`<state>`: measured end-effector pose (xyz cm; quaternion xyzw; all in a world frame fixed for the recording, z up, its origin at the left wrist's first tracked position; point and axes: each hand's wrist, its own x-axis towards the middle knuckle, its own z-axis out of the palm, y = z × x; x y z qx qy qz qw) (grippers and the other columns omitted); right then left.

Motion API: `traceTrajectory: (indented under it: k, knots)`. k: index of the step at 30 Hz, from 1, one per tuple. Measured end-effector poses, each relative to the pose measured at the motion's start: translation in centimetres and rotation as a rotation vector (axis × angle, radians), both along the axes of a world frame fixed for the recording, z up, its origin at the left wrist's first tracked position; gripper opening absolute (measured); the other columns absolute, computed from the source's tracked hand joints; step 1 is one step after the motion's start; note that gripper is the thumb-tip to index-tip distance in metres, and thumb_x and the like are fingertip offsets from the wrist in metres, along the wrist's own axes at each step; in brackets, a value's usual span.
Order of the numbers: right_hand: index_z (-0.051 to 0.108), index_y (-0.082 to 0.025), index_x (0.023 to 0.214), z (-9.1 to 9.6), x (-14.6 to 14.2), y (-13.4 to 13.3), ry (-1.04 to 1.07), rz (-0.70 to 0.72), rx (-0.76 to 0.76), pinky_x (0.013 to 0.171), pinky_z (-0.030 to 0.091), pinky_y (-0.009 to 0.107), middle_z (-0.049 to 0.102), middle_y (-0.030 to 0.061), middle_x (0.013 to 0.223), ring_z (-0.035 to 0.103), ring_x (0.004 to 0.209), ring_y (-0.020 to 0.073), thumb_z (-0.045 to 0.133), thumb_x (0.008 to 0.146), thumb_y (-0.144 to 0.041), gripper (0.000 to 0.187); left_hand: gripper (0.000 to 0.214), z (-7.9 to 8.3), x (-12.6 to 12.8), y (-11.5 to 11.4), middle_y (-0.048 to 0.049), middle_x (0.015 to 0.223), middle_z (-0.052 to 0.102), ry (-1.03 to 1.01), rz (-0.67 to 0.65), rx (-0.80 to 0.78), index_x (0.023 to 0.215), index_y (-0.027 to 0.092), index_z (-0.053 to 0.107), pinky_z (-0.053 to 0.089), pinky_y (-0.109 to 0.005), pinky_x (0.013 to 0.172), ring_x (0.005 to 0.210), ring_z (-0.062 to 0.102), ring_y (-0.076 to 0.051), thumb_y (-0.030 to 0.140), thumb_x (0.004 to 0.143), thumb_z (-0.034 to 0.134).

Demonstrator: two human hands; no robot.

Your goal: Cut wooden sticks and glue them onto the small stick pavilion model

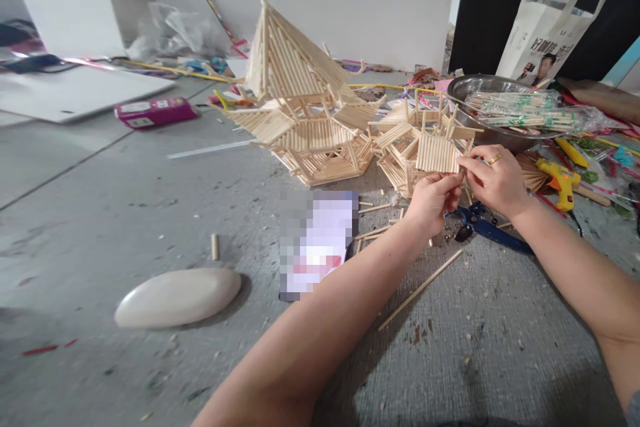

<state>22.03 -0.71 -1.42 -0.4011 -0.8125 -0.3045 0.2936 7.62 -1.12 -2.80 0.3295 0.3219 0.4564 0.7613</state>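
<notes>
A small flat panel of wooden sticks is held upright between both hands. My left hand pinches its lower edge from below. My right hand, with a gold ring on one finger, pinches its right edge. Right behind the panel sits a low stick-built structure. A taller pagoda-like stick model stands to its left on the grey floor.
A metal bowl holding bagged sticks, a yellow glue gun, blue-handled cutters, loose sticks, a pixelated phone, a smooth white stone, a pink packet and a white tote bag lie around.
</notes>
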Motion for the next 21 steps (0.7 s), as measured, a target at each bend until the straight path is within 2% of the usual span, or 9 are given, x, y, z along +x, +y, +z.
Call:
traceTrajectory:
  k: [8,13,18,21]
  knots:
    - [0.064,-0.022,0.094,-0.2,-0.2,-0.1,0.024,-0.016,-0.038,0.073,0.043,0.034,0.061,0.0057,0.087,0.052,0.082,0.0196,0.048,0.080,-0.021,0.021,0.017,0.0,0.1,0.2,0.0052,0.046,0.047,-0.011,0.007,-0.015,0.064,0.013,0.053,0.023,-0.018,0.037,0.034,0.039,-0.003,0.027,0.069,0.062]
    - [0.063,-0.021,0.096,0.0,-0.1,-0.5,0.141,0.059,-0.098,0.075,0.045,0.035,0.060,0.0070,0.090,0.054,0.085,0.0200,0.050,0.078,-0.017,0.023,0.020,-0.1,0.1,0.4,0.0052,0.044,0.046,-0.012,-0.009,-0.032,0.059,0.014,0.049,0.023,-0.017,0.036,0.035,0.038,-0.003,0.024,0.071,0.062]
    - [0.064,-0.021,0.092,1.1,1.1,-2.3,0.349,0.020,-0.120,0.078,0.047,0.037,0.061,0.0068,0.090,0.057,0.086,0.0197,0.054,0.074,-0.019,0.021,0.018,-0.7,-0.7,0.1,0.0056,0.047,0.049,-0.045,-0.151,0.002,0.062,0.014,0.051,0.024,-0.016,0.037,0.036,0.040,-0.002,0.026,0.073,0.061]
    - [0.065,-0.022,0.084,1.4,3.1,-3.4,0.389,-0.067,-0.240,0.074,0.047,0.034,0.062,0.0052,0.083,0.059,0.080,0.0182,0.052,0.076,-0.023,0.015,0.018,-0.4,-1.6,-0.2,0.0051,0.049,0.051,0.035,-0.209,0.072,0.063,0.015,0.052,0.025,-0.017,0.038,0.036,0.041,-0.003,0.027,0.075,0.059]
